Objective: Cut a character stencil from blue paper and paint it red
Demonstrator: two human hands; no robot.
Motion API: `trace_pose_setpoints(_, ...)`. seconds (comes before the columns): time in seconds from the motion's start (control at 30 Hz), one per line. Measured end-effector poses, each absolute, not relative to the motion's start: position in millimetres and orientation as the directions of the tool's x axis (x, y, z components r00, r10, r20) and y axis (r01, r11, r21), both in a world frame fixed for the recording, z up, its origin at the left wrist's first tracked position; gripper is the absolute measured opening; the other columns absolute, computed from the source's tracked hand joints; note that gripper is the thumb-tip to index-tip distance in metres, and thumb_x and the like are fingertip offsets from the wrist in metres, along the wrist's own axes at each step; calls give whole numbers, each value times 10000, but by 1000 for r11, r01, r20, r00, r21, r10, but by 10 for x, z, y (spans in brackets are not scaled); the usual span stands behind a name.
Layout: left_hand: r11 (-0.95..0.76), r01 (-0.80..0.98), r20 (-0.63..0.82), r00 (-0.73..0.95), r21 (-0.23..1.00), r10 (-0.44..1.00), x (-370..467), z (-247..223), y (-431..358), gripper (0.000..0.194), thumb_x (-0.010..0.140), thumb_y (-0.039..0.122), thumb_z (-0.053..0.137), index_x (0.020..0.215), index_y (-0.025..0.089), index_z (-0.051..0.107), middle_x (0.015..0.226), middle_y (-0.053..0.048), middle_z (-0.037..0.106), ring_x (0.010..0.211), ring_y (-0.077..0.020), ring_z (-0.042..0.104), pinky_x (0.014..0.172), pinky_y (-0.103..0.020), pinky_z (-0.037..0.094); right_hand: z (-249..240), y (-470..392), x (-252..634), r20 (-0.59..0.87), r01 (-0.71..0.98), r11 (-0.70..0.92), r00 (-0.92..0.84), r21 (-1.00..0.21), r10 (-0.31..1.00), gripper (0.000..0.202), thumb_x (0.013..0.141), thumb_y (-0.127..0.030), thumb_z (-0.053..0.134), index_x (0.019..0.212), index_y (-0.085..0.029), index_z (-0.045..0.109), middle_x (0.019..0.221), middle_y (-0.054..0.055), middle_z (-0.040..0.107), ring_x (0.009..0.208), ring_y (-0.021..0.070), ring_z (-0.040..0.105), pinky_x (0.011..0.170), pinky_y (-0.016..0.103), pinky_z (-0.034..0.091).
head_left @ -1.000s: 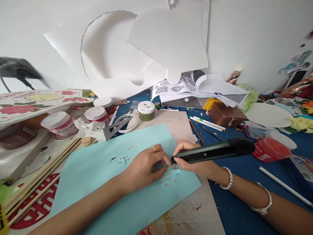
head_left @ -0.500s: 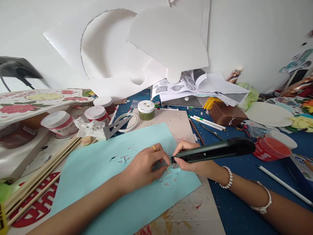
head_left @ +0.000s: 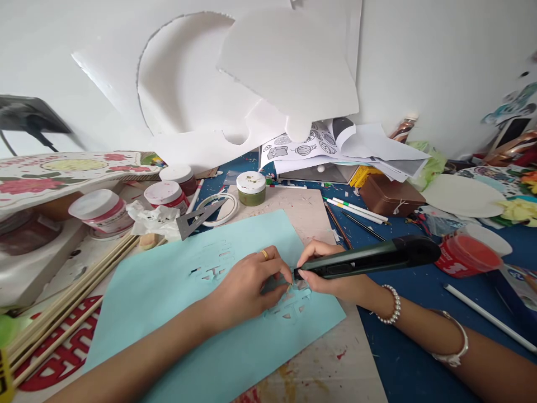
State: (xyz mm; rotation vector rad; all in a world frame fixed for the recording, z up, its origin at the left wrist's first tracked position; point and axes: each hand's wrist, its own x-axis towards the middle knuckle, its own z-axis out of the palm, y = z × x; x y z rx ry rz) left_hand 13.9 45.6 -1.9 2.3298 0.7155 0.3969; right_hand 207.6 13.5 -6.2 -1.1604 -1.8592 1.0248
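Observation:
A sheet of light blue paper [head_left: 142, 291] lies at a slant, with small shapes cut through it and thin lines drawn on it. My right hand [head_left: 327, 274] grips a dark green utility knife [head_left: 364, 258] near its front end. The knife points left and down at the cut area; its blade tip is hard to make out. My left hand [head_left: 251, 280] rests on the paper, thumb and forefinger brought together just left of the knife tip. Whatever lies between those fingertips is too small to name.
Beneath the paper is a stained board [head_left: 352, 358] on a blue tabletop [head_left: 394, 313]. Paint jars [head_left: 100, 211], wooden sticks [head_left: 75, 285] and a grey set square [head_left: 199, 219] lie leftward. At right are pens [head_left: 356, 211], a brown box [head_left: 392, 195] and a red jar [head_left: 465, 254].

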Motion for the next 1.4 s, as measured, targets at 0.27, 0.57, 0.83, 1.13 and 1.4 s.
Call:
trace_pose_setpoints(0.27, -630, 392, 83, 804, 670, 588, 134, -16, 455, 174, 759, 81, 470, 852, 193, 564, 786, 4, 439, 577, -90, 432, 509, -189, 340, -59, 133, 2066, 147, 406, 286, -341, -868, 928, 85, 701, -106, 538, 748, -175, 523, 650, -23, 582, 578, 87, 549, 511, 171, 428)
trace_pose_setpoints(0.57, -635, 388, 91, 804, 667, 587, 141, -8, 456, 180, 753, 68, 476, 847, 192, 564, 787, 4, 443, 586, -95, 434, 522, -193, 343, -63, 135, 2076, 155, 390, 290, -341, -874, 927, 66, 723, -123, 528, 759, -178, 518, 650, -19, 582, 573, 90, 549, 509, 182, 432)
trace_pose_setpoints(0.83, -640, 387, 93, 807, 663, 584, 139, -2, 456, 180, 759, 65, 468, 847, 191, 562, 788, 3, 439, 581, -93, 429, 519, -193, 339, -82, 134, 2076, 173, 413, 307, -331, -858, 928, 64, 728, -139, 539, 764, -185, 512, 653, -23, 576, 580, 92, 545, 515, 184, 430)
trace_pose_setpoints(1.13, -637, 392, 87, 805, 664, 586, 142, -8, 458, 179, 760, 69, 470, 849, 191, 565, 791, 1, 438, 581, -94, 431, 518, -193, 339, -63, 136, 2071, 166, 424, 310, -342, -851, 925, 72, 718, -121, 535, 747, -184, 515, 648, -24, 578, 582, 92, 543, 516, 185, 427)
trace_pose_setpoints(1.4, -626, 402, 80, 798, 669, 597, 148, 4, 454, 180, 755, 72, 472, 847, 194, 567, 784, 3, 437, 581, -94, 433, 512, -191, 339, -79, 135, 2070, 159, 448, 300, -324, -843, 933, 78, 695, -113, 545, 718, -184, 523, 641, -25, 577, 576, 94, 538, 505, 185, 420)
